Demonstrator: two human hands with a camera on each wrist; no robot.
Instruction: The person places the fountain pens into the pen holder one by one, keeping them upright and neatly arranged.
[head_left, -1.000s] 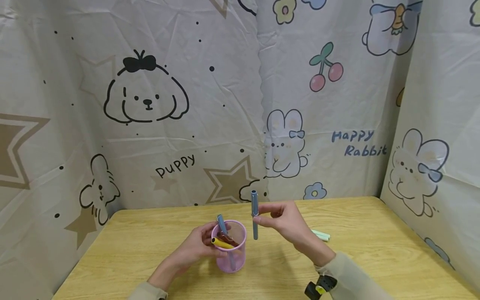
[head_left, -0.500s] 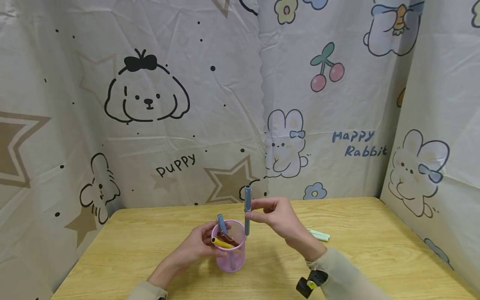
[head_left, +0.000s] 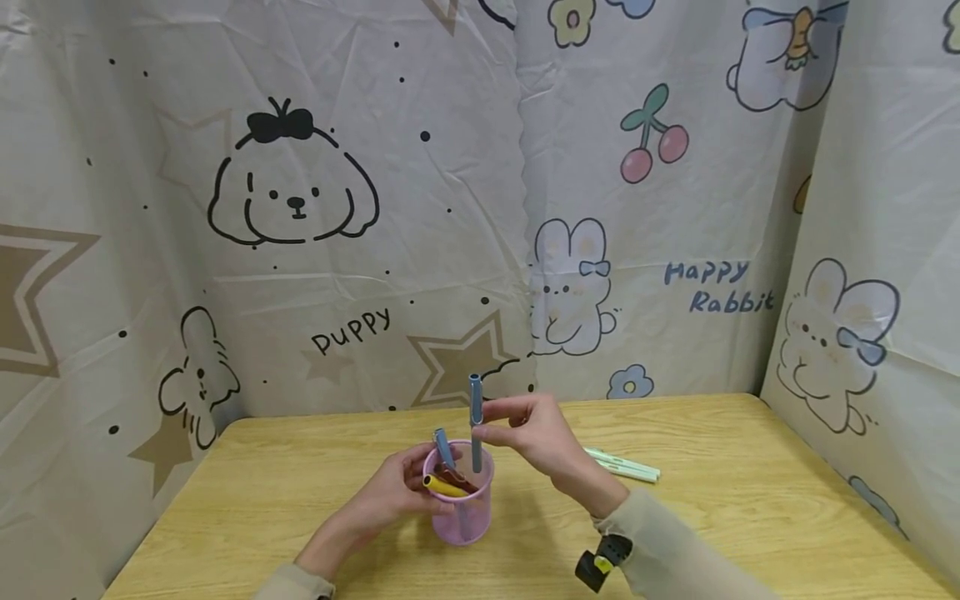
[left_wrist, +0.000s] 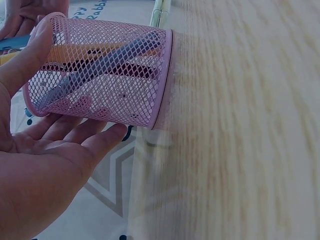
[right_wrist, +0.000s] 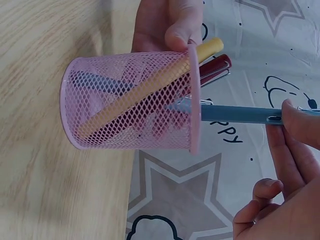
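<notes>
A pink mesh pen cup (head_left: 462, 527) stands on the table, gripped near its rim by my left hand (head_left: 393, 492), thumb on one side and fingers on the other. Inside lean a yellow pen (right_wrist: 210, 48), a dark red pen (right_wrist: 216, 69) and a blue-grey pen (head_left: 443, 448) with its cap end up. My right hand (head_left: 528, 433) pinches another blue pen (head_left: 476, 402) between thumb and fingers. This pen is upright over the cup, its lower end overlapping the opening in the head view.
Light green pens (head_left: 624, 465) lie on the wooden table (head_left: 720, 467) to the right, behind the right wrist. A printed cloth (head_left: 450, 275) hangs behind the table and along both sides.
My right hand has moved left with the blue pen, from right of the cup to over its opening. More of the green pens shows now. My left hand and the cup stay put.
</notes>
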